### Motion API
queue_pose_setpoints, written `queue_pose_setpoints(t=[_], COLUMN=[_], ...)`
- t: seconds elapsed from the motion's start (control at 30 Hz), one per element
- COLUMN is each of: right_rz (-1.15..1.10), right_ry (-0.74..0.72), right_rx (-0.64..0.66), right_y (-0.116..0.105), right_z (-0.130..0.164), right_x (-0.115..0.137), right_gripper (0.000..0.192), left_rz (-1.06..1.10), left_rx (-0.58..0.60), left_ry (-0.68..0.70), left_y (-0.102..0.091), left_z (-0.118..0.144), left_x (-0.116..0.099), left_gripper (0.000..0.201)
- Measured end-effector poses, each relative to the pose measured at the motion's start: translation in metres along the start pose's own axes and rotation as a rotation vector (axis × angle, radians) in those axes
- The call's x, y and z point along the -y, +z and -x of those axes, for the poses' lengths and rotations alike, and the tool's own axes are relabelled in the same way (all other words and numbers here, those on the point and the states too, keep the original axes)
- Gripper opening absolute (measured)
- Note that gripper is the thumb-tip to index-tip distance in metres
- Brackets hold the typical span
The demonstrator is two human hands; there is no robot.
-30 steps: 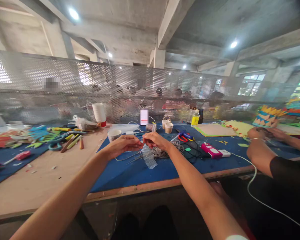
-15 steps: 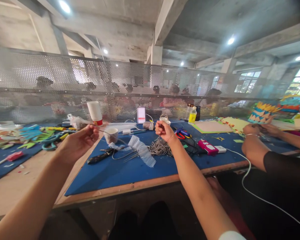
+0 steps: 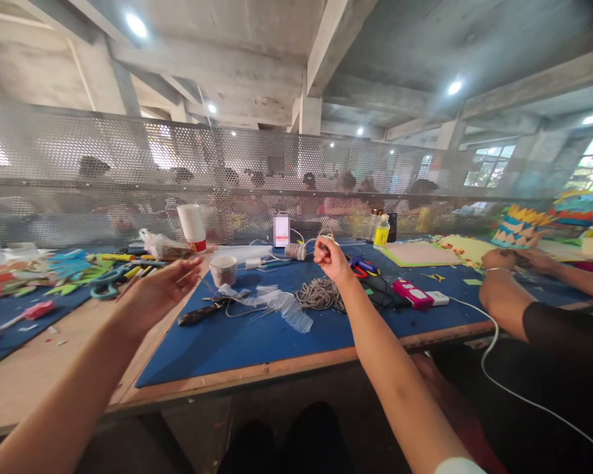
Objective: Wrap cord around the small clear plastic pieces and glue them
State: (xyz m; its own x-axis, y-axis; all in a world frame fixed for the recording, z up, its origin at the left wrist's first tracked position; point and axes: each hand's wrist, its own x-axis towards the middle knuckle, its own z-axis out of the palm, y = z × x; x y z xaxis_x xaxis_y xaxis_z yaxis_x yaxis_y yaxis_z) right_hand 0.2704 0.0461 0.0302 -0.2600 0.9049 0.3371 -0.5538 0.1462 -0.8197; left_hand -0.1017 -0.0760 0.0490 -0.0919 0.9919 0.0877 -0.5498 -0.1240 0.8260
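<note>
Our right hand [image 3: 332, 255] is pinched shut on a thin cord running down to the loose coil [image 3: 320, 294] on the blue mat [image 3: 257, 349], left hand [image 3: 161, 293] open and empty — cord looks light and limp, likely tangles, so we'd grip near the free end.

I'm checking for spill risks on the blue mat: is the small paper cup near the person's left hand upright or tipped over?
Upright. The small paper cup stands on its base on the blue mat, its open rim facing up.
</note>
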Motion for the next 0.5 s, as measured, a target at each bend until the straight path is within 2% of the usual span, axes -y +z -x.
queue_pose_setpoints(t=[0.13,0.23,0.3,0.37,0.5], right_rz=[0.341,0.456,0.484,0.489,0.428], right_ry=[0.109,0.159,0.164,0.169,0.181], right_rx=[0.273,0.399,0.414,0.400,0.375], right_y=[0.032,0.042,0.042,0.040,0.034], right_z=[0.011,0.018,0.020,0.021,0.017], right_x=[-0.021,-0.030,-0.032,-0.031,-0.027], right_gripper=[0.025,0.029,0.029,0.029,0.026], left_rz=[-0.152,-0.267,-0.343,-0.327,-0.191], left_rx=[0.299,0.451,0.495,0.526,0.421], left_ry=[-0.051,-0.168,-0.267,-0.298,-0.239], left_y=[0.057,0.085,0.092,0.092,0.080], left_z=[0.000,-0.006,-0.011,-0.016,-0.020], left_x=[0.037,0.065,0.081,0.091,0.088], left_gripper=[0.012,0.008,0.009,0.009,0.008])
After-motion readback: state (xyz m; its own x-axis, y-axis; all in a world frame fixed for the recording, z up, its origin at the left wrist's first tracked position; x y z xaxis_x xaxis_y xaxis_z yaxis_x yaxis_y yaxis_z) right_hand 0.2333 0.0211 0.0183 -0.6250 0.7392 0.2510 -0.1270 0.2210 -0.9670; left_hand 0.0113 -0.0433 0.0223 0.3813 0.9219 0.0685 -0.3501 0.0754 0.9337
